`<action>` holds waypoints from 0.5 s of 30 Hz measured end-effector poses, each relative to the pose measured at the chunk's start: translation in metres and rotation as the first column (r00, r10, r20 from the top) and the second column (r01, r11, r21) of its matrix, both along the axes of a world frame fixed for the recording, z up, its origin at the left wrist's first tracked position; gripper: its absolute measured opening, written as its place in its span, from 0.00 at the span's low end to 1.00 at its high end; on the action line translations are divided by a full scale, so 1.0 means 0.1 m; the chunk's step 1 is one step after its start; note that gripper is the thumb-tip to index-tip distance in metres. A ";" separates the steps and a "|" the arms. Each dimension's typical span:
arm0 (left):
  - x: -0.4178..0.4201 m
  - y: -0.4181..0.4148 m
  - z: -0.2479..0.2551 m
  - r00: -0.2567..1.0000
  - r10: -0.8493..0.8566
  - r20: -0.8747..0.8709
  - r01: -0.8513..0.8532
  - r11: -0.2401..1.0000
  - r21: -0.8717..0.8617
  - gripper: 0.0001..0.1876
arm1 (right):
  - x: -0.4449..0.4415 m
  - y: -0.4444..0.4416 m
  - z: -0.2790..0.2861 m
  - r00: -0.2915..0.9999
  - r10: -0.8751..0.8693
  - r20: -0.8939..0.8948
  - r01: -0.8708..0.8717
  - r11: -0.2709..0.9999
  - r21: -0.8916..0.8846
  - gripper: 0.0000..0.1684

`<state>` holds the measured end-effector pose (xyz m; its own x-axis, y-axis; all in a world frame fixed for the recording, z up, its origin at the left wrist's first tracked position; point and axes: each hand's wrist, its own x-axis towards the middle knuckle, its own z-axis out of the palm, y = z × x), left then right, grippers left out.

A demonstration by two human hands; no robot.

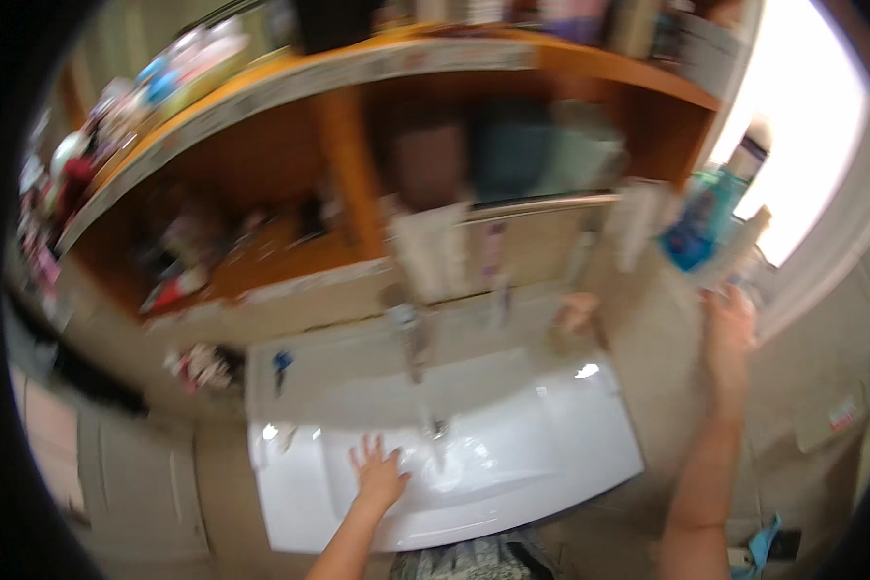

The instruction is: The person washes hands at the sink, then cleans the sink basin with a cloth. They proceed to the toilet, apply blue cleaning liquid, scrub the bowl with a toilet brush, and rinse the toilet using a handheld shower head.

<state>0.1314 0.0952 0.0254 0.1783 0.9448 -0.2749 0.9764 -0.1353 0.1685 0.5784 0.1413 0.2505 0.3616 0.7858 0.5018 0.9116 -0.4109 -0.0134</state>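
Note:
My left hand [378, 475] is over the left part of a white washbasin [587, 449], fingers spread and nothing in them. Water runs from the metal faucet [410, 337] into the bowl beside that hand. Off to the right, my right hand [728, 319] is raised near the window ledge. Its fingertips are at the lower end of a pale, long object [736, 246], too blurred to name. Whether the fingers grip it or only touch it cannot be made out. Just left of that object is a plastic bottle with blue liquid [692, 228].
A wooden shelf unit [344, 159] with towels [511, 156] hangs above the basin. On the basin's rim are a small blue-headed item [281, 362], a tube [500, 297] and a blurred peach-coloured item [574, 312]. A blue cloth [763, 544] is at lower right.

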 end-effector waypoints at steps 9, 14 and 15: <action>-0.17 -0.10 0.12 0.998 0.054 -0.027 -0.060 0.927 -0.371 0.18 | -2.05 0.03 -1.19 -0.069 0.322 -0.944 -0.716 0.643 0.271 0.12; -0.42 -0.32 0.14 0.933 0.290 0.216 -0.335 0.917 0.218 0.17 | -3.22 0.46 -3.23 -0.863 -0.410 -0.295 -0.328 0.899 -0.290 0.11; -0.56 -0.22 0.13 0.915 0.309 0.260 -0.384 0.864 0.326 0.18 | -3.27 0.60 -3.47 -0.908 -0.301 -0.292 -0.207 0.927 -0.312 0.10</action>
